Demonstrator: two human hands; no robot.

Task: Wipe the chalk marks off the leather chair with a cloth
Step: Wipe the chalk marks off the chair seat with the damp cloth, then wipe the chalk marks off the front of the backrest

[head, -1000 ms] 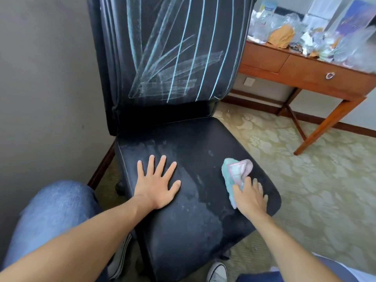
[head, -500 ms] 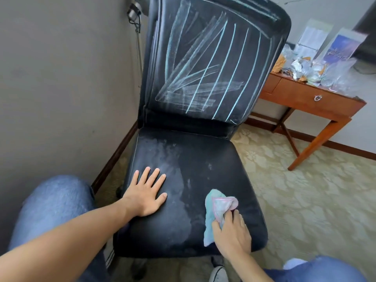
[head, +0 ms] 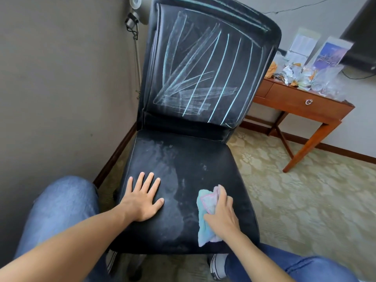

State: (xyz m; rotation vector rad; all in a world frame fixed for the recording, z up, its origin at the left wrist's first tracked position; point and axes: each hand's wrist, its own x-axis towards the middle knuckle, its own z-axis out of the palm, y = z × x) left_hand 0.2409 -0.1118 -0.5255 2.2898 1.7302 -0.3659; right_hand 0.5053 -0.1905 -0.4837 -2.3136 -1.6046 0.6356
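No legible text anywhere. Two printed cards (head: pixel 329 52) stand on the wooden desk (head: pixel 301 104) at right; one pale, one blue-purple. Both carry print, but it's too blurred and small to read. No brand marks or numbers readable.

Left hand (head: pixel 142 202) flat on chair (head: pixel 183 159) seat, front left | right hand (head: pixel 221 214) on cloth (head: pixel 205 226), front right | chalk marks (head: pixel 199 78) on backrest behind | worktop (head: pixel 301 102) right of chair | wall (head: pixel 61 78) left
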